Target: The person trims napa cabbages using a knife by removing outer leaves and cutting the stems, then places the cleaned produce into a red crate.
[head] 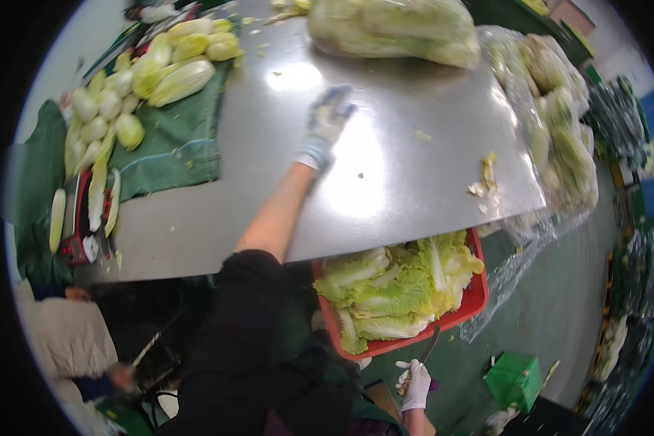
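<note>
My left hand, in a white and blue work glove, reaches over the stainless steel table; it is blurred, and I see nothing held in it. In a white glove, my right hand grips the handle of a knife low beside the red plastic crate. Loose Chinese cabbage leaves fill that crate below the table's near edge. Beyond my left hand lies a clear plastic bag of Chinese cabbages. Leaf scraps lie near the table's right corner.
Small pale cabbage hearts are heaped on green cloth at the left, by a red device. Another person is at the lower left. Bagged cabbages crowd the right table edge. A green box sits on the floor.
</note>
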### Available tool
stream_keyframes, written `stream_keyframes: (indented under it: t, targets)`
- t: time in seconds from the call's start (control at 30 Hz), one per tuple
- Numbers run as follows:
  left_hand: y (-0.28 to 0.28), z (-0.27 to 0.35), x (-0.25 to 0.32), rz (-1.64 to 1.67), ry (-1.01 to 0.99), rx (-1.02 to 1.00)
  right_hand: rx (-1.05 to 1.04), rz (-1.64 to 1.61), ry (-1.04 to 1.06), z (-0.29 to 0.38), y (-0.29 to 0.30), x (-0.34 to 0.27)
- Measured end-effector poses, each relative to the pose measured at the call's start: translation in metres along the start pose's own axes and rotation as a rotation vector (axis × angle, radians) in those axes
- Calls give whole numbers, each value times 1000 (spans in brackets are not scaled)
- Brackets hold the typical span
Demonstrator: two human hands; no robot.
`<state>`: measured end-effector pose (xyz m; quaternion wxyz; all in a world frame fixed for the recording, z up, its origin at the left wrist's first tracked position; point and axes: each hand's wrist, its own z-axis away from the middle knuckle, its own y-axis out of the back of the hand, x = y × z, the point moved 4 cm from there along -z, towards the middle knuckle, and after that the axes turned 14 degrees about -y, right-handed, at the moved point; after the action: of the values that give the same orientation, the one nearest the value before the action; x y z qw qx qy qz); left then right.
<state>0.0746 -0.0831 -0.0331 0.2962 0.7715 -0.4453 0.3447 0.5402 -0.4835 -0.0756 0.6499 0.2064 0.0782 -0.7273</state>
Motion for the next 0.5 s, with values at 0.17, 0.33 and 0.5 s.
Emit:
stream_keyframes:
  t: [0.17, 0.33, 0.5]
  targets:
    - [-15, 17, -35, -1117, 124, -580, 32, -163, -42, -14, 24, 28]
    - [-145, 110, 95, -770, -142, -886, -9, -158, -71, -6, 13, 17]
    - [-241, 226, 156, 57, -290, -930, -30, -203, 15, -7, 12, -1]
